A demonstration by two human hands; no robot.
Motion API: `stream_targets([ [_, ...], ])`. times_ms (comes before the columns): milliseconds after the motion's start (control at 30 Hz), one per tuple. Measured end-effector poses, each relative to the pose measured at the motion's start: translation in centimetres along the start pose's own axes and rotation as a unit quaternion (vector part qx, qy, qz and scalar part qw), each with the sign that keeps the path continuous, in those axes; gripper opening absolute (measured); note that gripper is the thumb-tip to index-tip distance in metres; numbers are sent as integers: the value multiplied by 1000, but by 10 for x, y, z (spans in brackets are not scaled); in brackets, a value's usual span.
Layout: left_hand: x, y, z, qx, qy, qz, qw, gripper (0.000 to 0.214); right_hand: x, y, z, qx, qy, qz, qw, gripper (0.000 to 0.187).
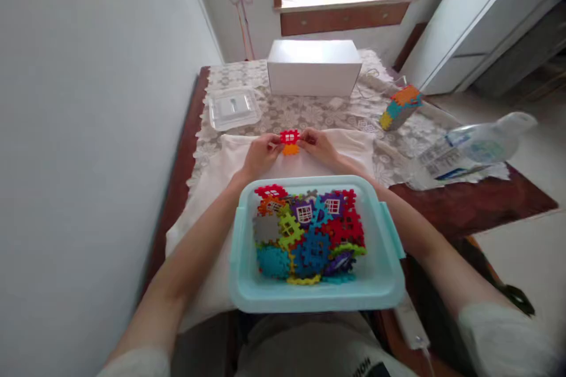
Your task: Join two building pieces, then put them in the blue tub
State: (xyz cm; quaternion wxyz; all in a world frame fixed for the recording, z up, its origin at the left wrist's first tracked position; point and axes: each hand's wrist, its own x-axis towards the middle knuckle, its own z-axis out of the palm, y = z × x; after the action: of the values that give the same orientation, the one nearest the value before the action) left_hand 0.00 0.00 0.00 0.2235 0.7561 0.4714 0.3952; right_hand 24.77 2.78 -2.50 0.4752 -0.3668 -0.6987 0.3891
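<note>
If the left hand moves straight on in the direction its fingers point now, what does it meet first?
First, the red window piece, which the left hand appears to pinch; beyond it, probably the right hand, though depth is unclear.

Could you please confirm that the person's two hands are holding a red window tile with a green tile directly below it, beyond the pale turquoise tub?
One detail is wrong: the head view shows that the lower tile is orange, not green. The left hand and right hand do hold the red window tile beyond the pale turquoise tub.
</note>
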Motion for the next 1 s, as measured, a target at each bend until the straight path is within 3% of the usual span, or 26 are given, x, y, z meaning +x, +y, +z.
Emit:
stream_targets([
  [367,0,5,-1,35,-10,29,999,6,-1,-1,4,3,-1,3,1000,48],
  [733,-1,1,4,-14,-6,29,999,13,-3,-9,2,35,-9,16,999,48],
  [1000,-3,5,4,40,6,86,995,14,-3,-8,2,36,-16,-17,999,46],
])
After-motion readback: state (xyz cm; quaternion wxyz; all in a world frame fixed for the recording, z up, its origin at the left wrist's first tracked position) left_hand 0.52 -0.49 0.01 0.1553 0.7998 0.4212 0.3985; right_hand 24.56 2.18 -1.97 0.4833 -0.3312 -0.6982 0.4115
